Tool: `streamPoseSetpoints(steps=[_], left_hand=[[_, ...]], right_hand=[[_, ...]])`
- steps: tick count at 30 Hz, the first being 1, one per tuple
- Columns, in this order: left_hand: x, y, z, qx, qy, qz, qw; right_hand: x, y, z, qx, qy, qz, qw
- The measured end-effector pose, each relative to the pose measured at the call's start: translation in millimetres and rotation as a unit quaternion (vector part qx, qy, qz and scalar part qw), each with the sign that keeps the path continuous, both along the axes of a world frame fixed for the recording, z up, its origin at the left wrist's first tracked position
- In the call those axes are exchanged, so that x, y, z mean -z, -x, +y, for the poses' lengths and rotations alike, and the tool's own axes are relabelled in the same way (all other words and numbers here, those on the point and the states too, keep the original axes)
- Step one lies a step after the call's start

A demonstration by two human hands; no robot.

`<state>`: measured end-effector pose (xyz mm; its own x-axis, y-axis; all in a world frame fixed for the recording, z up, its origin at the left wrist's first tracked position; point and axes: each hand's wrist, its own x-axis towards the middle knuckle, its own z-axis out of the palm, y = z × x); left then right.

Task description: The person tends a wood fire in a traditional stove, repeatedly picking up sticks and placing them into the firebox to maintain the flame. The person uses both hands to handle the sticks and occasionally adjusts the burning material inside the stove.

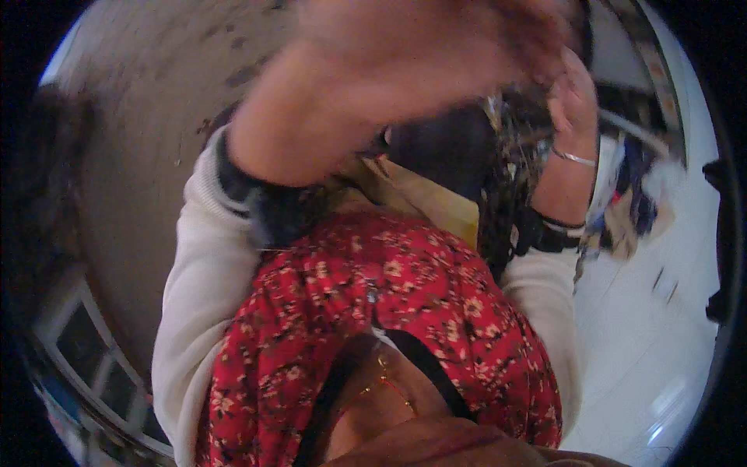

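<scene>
My left forearm crosses the upper part of the view, strongly blurred, and my left hand (pixel 534 41) is at the top right. Close to it, partly overlapped, is my right hand (pixel 572 96), with a thin silver-coloured bangle (pixel 575 157) at the wrist. The fingers of both hands are too blurred to show whether they hold anything. Below the forearm a yellowish flat piece (pixel 455 213) lies in front of my body, perhaps card or cloth. Beside it are a dark surface (pixel 443 154) and a tangle of thin dark strands or sticks (pixel 513 163).
A brown ground surface (pixel 140 169) spreads on the left. Pale, shiny flooring (pixel 630 344) is on the right, with a heap of mixed cloth-like items (pixel 630 204) on it. A pale-framed window or door (pixel 99 350) shows at the lower left.
</scene>
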<state>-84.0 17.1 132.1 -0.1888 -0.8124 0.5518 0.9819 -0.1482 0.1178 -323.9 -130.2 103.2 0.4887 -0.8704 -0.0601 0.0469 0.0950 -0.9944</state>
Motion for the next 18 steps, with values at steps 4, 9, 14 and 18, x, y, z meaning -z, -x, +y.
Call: streamPoseSetpoints(steps=[4, 9, 14, 18], left_hand=[[5, -35, -12, 0.01, -0.061, -0.058, 0.996], [58, -49, 1, -0.1, -0.258, -0.077, 0.958], [135, -78, -16, -0.229, -0.591, -0.083, 0.769], [155, -95, -22, -0.198, -0.435, -0.113, 0.871]], right_hand=[[73, 126, -21, 0.065, -0.043, 0.124, 0.989], [152, 222, -7, 0.109, -0.105, 0.278, 0.948], [227, 245, -28, 0.035, -0.074, 0.491, 0.868], [315, 257, -38, -0.113, 0.027, 0.573, 0.811]])
